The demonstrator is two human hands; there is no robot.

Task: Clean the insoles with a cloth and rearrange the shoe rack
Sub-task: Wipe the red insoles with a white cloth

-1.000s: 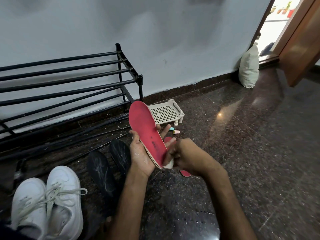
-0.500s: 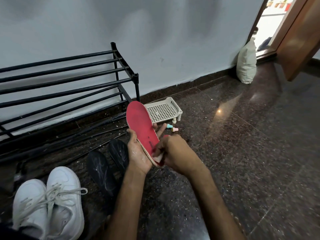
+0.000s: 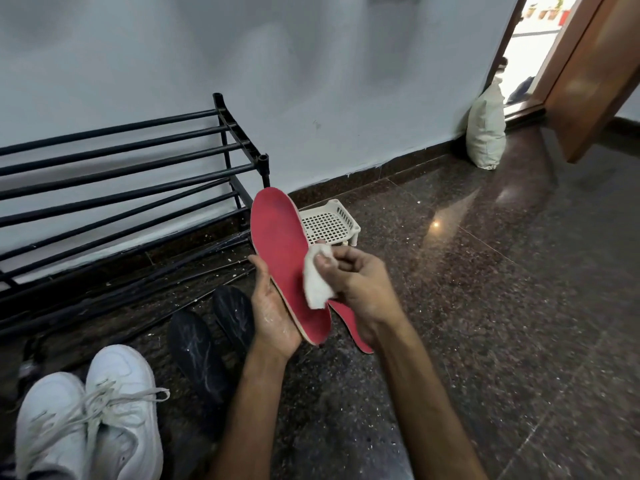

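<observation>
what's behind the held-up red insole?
White perforated basket, left part hidden by the held insole. Second red insole on the floor behind its heel, partly covered by the right hand and cloth. Left hand fingers mostly hidden.

On my right the dark granite floor [image 3: 485, 306] lies open from the forearms out to the sack [image 3: 485, 133] and the wooden door [image 3: 595, 71]; that is the widest passage. The left is crowded: the black shoe rack [image 3: 138, 168] lines the wall, its lowest bars close over the floor, with two black insoles [image 3: 207, 348] just before it, beside the left hand [image 3: 273, 310]. White sneakers [image 3: 90, 420] fill the lower left corner. Dead ahead, the raised red insole [image 3: 280, 247] in that hand and the cloth [image 3: 317, 282] pinched in the right hand [image 3: 356, 285] block the centre, partly hiding the white basket [image 3: 329, 223]. A second red insole [image 3: 349, 323] lies on the floor beneath the right hand.
</observation>
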